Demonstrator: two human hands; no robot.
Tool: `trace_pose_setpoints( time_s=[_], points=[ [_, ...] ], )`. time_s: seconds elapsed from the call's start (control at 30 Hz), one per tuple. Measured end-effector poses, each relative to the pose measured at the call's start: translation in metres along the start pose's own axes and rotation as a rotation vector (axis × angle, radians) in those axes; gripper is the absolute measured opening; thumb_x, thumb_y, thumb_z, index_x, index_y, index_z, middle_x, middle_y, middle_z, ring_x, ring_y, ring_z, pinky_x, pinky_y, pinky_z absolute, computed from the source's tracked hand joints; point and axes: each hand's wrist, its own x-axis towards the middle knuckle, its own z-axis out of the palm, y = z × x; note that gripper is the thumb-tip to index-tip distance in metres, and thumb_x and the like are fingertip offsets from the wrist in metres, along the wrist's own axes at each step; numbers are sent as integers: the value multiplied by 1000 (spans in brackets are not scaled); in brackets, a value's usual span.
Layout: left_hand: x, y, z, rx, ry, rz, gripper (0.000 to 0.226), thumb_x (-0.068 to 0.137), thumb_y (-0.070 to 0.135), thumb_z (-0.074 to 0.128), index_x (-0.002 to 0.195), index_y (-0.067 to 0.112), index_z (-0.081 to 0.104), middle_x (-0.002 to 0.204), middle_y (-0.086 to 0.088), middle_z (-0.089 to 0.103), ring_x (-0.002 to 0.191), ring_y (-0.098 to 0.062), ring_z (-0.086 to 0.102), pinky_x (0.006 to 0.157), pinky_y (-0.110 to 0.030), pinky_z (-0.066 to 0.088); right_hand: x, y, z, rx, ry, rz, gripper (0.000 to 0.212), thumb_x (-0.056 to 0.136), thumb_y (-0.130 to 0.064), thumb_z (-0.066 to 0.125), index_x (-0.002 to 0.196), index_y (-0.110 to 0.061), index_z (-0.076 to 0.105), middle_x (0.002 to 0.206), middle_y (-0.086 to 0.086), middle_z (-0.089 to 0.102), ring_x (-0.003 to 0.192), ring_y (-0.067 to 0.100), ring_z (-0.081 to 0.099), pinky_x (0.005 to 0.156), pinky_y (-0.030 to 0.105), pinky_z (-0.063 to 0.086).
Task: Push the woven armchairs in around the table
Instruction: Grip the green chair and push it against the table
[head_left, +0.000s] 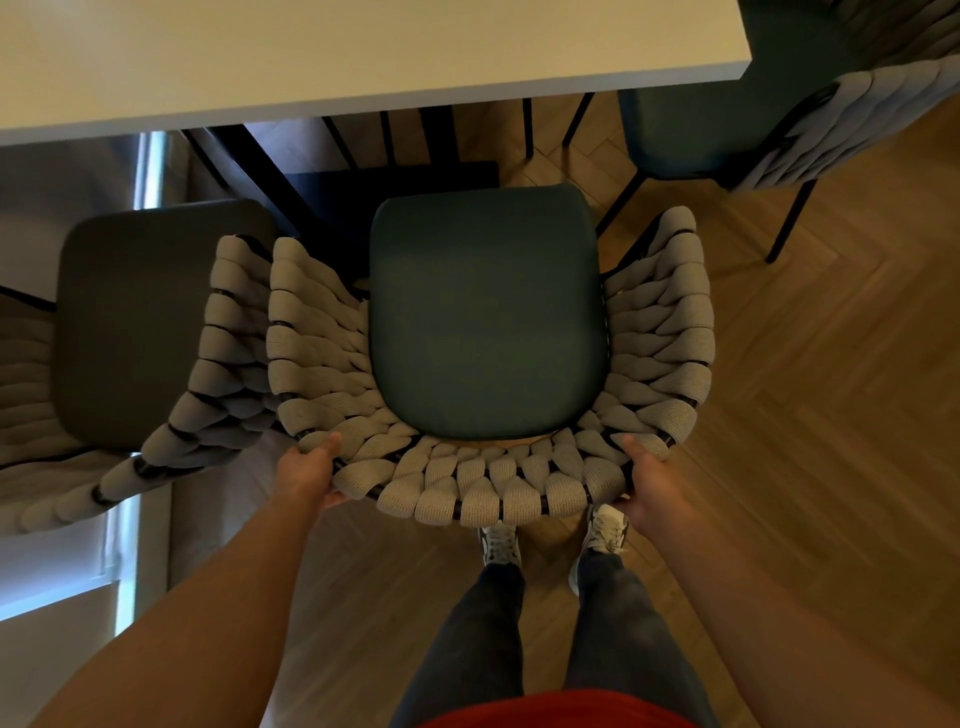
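Observation:
A woven armchair (488, 483) with a thick beige rope back and a dark green seat cushion stands right below me, facing the white table (363, 57). Its seat front sits just short of the table's edge. My left hand (309, 475) grips the back rim at its left corner. My right hand (649, 480) grips the rim at the right corner. A second woven armchair (208, 410) with a dark seat stands close on the left, its arm nearly touching the first chair. A third woven armchair (841, 124) stands at the table's right end.
Black metal table legs (270, 171) run under the tabletop ahead of the held chair. Herringbone wood floor (831, 415) spreads to the right. A grey rug (228, 499) and a bright window strip lie at the left. My feet (550, 535) stand just behind the chair.

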Motion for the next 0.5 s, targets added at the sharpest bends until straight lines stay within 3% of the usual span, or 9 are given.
trace_pose_setpoints(
  time_s=[0.2, 0.5],
  points=[
    [-1, 0, 1, 1, 16, -1, 48, 96, 28, 61, 138, 12, 44, 132, -20, 57, 112, -40, 61, 73, -50, 56, 0, -2, 0, 2, 4, 23, 30, 97, -27, 57, 125, -17, 54, 113, 6, 63, 104, 28, 59, 83, 49, 49],
    [-3, 2, 1, 7, 18, -6, 47, 96, 27, 61, 137, 10, 44, 131, -21, 57, 110, -40, 61, 73, -49, 56, 0, -3, 1, 18, 8, 25, 32, 98, -24, 56, 128, -14, 52, 115, 7, 61, 104, 28, 58, 81, 49, 47]
  ],
)
